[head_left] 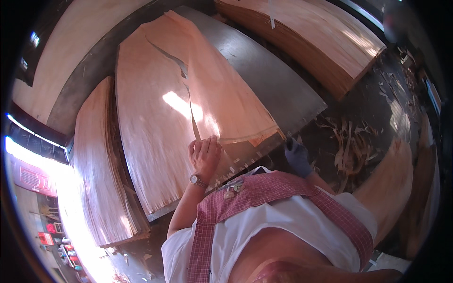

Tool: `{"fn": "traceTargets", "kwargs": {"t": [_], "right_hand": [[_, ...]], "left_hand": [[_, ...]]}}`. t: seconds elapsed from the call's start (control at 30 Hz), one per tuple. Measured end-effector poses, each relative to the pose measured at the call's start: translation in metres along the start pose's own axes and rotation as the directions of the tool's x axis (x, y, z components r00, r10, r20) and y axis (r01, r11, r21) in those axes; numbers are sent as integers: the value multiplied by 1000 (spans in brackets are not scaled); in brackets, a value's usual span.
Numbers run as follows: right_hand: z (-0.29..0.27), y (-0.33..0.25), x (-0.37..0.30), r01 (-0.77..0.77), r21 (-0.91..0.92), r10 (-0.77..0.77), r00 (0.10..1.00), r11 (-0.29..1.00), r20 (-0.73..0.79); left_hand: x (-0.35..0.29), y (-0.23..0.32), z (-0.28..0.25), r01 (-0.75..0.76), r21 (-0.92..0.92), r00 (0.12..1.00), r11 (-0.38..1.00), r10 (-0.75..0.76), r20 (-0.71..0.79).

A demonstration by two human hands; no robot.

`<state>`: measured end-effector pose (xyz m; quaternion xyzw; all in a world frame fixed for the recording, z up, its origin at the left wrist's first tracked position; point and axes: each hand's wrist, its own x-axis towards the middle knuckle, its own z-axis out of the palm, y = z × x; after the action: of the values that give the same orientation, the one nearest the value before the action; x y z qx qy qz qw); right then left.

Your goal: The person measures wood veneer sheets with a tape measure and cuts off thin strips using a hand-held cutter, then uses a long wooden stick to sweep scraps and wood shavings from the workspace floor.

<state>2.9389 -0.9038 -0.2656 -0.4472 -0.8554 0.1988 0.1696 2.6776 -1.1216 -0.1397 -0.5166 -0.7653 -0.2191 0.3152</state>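
Note:
A large, thin sheet of pale wood veneer (231, 104) lies skewed over another veneer sheet (151, 127) on a grey metal-topped table (288, 87). A long, jagged gap runs between them. My left hand (205, 153), bare with a wristwatch (194, 179), has its fingers bent and closed on the near left corner of the upper veneer sheet, at the gap's lower end. My right hand (297, 154), in a blue-grey glove, is closed beside that sheet's near right corner. Something small and dark shows at its fingers, too unclear to name.
Thick veneer stacks stand to the left (96, 165) and at the far right (325, 37). Curled veneer scraps (351, 146) litter the floor to my right, near a leaning veneer piece (389, 188). Small bits (236, 167) lie along the table's near edge, close to my apron (255, 193).

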Motion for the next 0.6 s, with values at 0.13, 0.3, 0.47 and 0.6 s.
{"fn": "traceTargets", "kwargs": {"t": [0.13, 0.3, 0.47, 0.6], "right_hand": [[-7, -24, -5, 55, -74, -64, 989, 996, -130], [42, 67, -61, -18, 144, 24, 999, 989, -35], [27, 21, -12, 136, -42, -142, 945, 990, -296], [1, -12, 18, 178, -57, -184, 973, 982, -138]], "left_hand": [[-4, 2, -4, -15, -8, 997, 1000, 16, 79], [2, 7, -16, -37, -30, 999, 999, 38, 14], [-3, -5, -14, -57, 20, 997, 998, 56, 49], [-3, -5, -6, -69, -15, 988, 998, 70, 135]]}}
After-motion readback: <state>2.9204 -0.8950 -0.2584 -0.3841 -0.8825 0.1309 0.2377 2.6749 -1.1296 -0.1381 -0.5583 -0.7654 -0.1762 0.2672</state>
